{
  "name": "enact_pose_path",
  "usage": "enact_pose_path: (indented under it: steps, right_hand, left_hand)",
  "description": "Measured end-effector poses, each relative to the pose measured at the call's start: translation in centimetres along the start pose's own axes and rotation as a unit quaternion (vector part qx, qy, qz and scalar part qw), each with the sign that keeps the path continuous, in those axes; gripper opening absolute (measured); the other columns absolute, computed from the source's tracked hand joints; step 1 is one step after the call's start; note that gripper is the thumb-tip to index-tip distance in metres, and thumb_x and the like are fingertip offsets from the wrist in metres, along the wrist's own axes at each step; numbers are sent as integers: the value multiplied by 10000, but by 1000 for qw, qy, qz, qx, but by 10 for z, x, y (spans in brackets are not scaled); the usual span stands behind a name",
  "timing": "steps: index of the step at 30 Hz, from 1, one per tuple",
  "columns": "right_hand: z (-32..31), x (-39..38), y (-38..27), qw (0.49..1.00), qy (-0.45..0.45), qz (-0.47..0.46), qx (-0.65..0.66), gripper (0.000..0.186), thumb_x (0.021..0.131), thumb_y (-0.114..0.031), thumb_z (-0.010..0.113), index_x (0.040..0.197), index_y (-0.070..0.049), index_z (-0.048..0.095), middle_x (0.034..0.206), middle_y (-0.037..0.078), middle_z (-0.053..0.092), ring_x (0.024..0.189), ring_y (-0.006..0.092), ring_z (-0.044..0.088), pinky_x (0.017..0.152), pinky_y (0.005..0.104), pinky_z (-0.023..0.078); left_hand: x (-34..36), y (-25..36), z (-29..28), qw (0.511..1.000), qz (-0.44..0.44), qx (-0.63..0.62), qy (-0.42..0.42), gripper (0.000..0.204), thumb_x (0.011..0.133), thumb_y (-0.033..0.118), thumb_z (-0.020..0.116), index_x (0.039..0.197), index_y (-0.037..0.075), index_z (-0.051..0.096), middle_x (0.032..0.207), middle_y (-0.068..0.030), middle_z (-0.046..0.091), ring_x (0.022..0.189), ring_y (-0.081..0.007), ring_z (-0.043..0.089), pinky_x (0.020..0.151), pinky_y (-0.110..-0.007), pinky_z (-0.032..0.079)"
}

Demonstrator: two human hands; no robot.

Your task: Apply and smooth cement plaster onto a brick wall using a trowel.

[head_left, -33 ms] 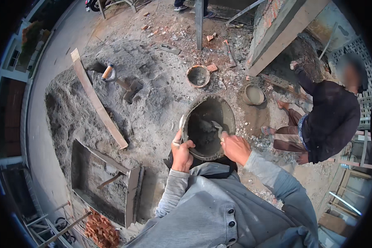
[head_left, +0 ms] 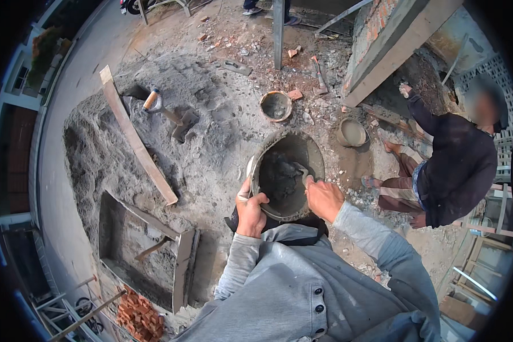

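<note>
The person's left grip (head_left: 251, 215) clasps the near left side of a large round bucket (head_left: 314, 161), the thumb bent over the rim and the fingers along the outer wall. The right grip (head_left: 325, 200) is closed around the handle of a small trowel (head_left: 304, 170), whose metal end reaches inside the bucket, among the wet grey mortar (head_left: 280, 178) there. The bucket stands directly in front of the person's body, its rim and inner wall smeared with grey; what bears it underneath is hidden. Just beyond it on the ground is a smaller bucket (head_left: 277, 119) with grey matter inside, and to the right of that another small bucket (head_left: 340, 137), near the feet of a co-worker (head_left: 459, 165) in a dark top. To the left spreads a heap of grey sand (head_left: 97, 134), with a shovel (head_left: 184, 126) and a long wooden board (head_left: 135, 145) lying on it. Nearer the person on that side sits a shallow box (head_left: 183, 268) coated in grey, a wooden handle (head_left: 152, 249) showing inside it. A pile of red bricks (head_left: 139, 313) lies beyond the box's lower left corner, near the picture's bottom edge.
</note>
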State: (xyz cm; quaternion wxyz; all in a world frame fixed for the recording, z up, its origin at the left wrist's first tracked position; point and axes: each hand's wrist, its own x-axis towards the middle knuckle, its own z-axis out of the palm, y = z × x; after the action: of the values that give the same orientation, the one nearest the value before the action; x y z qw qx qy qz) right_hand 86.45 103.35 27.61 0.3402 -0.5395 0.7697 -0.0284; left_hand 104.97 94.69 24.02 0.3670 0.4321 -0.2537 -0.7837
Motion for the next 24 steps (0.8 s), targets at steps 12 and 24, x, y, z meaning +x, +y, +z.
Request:
enact_pose_path:
  steps: [12,24]
  right_hand:
    - [-31,141,-89,982,-138,-114,55,368,893,-233,518,1148,33,509,901,280,636,906,444,609,808,510,471]
    - [-102,305,-161,996,-7,-65,-66,237,865,-157,498,997,25,573,798,251,650,796,423,645,696,490,515]
  left_hand:
    - [113,113,-27,998,58,29,19,782,525,-189,430,1274,-5,554,1187,-80,606,974,-150,591,739,-218,470]
    - [271,232,-25,997,37,-41,-51,730,563,-197,444,1262,-8,535,1124,-79,619,941,-163,595,714,-232,489]
